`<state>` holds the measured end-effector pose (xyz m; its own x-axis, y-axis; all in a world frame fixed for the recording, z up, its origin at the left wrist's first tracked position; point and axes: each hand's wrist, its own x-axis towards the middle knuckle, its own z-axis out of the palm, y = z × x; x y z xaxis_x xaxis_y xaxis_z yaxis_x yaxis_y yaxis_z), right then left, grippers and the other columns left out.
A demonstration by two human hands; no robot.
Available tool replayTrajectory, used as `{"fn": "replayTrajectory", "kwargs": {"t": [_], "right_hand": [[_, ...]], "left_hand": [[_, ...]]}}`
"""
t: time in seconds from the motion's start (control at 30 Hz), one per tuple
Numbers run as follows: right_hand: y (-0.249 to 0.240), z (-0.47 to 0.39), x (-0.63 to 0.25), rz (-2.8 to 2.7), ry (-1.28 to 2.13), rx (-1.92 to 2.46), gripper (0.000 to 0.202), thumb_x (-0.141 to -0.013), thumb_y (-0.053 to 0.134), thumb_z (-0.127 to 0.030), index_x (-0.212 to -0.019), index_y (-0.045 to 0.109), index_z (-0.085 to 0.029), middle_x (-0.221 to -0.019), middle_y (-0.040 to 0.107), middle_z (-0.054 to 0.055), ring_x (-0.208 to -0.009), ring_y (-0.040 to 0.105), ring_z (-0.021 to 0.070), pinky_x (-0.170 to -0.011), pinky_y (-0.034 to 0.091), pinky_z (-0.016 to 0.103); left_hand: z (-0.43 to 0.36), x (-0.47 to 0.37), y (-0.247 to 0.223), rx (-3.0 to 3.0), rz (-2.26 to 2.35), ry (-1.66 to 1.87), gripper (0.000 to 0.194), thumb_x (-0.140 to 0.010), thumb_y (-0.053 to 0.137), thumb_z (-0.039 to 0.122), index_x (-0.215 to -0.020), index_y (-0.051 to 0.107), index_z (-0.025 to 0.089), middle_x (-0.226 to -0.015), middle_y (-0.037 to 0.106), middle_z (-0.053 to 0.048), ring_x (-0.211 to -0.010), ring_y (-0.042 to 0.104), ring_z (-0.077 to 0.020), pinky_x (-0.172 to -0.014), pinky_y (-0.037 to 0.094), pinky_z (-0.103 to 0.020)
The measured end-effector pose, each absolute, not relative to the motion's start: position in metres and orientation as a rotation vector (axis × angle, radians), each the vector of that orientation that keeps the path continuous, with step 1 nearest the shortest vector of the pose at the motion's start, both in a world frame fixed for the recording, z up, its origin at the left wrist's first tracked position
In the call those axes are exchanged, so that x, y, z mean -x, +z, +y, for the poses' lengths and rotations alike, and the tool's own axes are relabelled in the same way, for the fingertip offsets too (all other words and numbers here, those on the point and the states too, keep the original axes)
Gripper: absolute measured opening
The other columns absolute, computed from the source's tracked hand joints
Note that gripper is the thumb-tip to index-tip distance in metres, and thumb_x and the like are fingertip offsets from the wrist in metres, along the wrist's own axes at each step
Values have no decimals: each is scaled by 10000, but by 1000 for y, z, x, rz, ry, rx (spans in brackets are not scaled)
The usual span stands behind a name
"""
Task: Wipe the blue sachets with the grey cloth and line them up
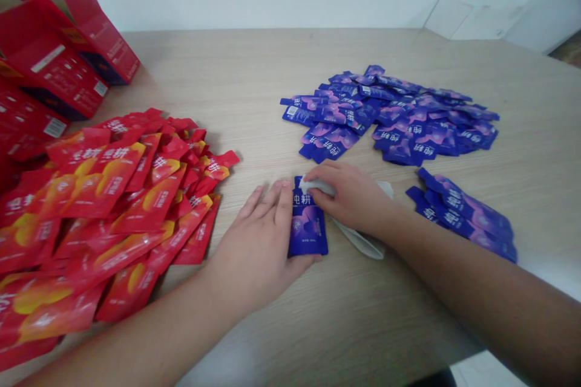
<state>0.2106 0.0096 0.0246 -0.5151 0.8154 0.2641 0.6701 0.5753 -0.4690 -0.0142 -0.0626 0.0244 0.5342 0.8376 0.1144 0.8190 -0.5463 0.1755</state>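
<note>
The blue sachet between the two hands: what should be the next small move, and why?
Perhaps the right hand should draw the white tissue down the blue sachet: the tissue is at the sachet's top, and the left hand lies along its left side, apparently steadying it.

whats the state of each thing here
Flat rectangular blue sachet: lying printed side up
White cloth or tissue: bunched
Left hand: flat, touching sachet
Right hand: closed on cloth
Glossy red sachets: heaped
Large blue sachet pile: loosely spread
Small blue sachet group: overlapping
Red cardboard boxes: standing, flaps raised
</note>
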Motion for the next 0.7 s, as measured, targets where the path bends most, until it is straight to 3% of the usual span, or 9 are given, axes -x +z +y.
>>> {"fn": "replayTrajectory", "kwargs": {"t": [0.1, 0.2, 0.33, 0.43, 0.53, 0.63, 0.7], "right_hand": [[19, 17, -217, -2117, 423, 1276, 179, -958, 687, -242, -1131, 727, -221, -1099, 777, 69, -1012, 723, 263, -925, 560, 415], [18, 15, -219, -2019, 429, 1285, 172, -947, 688, -255, -1116, 709, -230, -1070, 775, 61, -973, 721, 260, -904, 570, 418], [20, 9, -219, -1998, 443, 1285, 299, -959, 675, -269, -1255, 664, -227, -1185, 763, 90, -1042, 724, 275, -939, 584, 447], [24, 5, -223, -2129, 423, 1267, 393, -1020, 602, -291, -1402, 607, -202, -1336, 723, 134, -1185, 705, 299, -1026, 570, 481], [28, -4, -227, -2411, 336, 1267, 475, -1072, 533, -343, -1519, 559, -183, -1485, 656, 168, -1338, 642, 340, -1117, 527, 526], [30, -16, -226, -2553, 201, 1339, 702, -1042, 599, -498, -1635, 449, -154, -1595, 565, 213, -1425, 564, 413, -1150, 494, 603], [30, -22, -222, -2577, 160, 1367, 748, -1034, 603, -522, -1642, 435, -120, -1569, 579, 230, -1420, 556, 427, -1154, 488, 614]], "left_hand": [[-65, 15, 25, -2755, 1306, 313, 1014, -939, 733, 683, -1653, 387, 51, -1697, 397, -303, -1620, 309, -478, -1304, 309, -645], [-65, 14, 29, -2773, 1075, 276, 680, -1002, 702, 611, -1543, 577, 219, -1659, 519, -171, -1574, 436, -418, -1280, 387, -598], [-66, 12, 33, -2792, 1173, 255, 415, -1045, 657, 389, -1354, 686, 113, -1463, 675, -226, -1364, 665, -382, -1164, 544, -524], [-66, 15, 36, -2877, 1328, 266, 491, -1042, 550, 178, -1529, 556, 116, -1543, 616, -239, -1247, 739, -357, -986, 652, -488], [-64, 20, 39, -2869, 1474, 246, 614, -1007, 516, 95, -1611, 475, 199, -1613, 562, -196, -1214, 754, -349, -884, 677, -455], [-61, 23, 41, -2796, 1624, 167, 519, -1027, 537, 134, -1539, 562, 213, -1274, 758, -152, -928, 803, -334, -783, 668, -469], [-59, 23, 40, -2683, 1674, 229, 448, -1069, 518, 194, -1512, 581, 216, -1100, 771, -103, -795, 782, -301, -740, 655, -452]]}}
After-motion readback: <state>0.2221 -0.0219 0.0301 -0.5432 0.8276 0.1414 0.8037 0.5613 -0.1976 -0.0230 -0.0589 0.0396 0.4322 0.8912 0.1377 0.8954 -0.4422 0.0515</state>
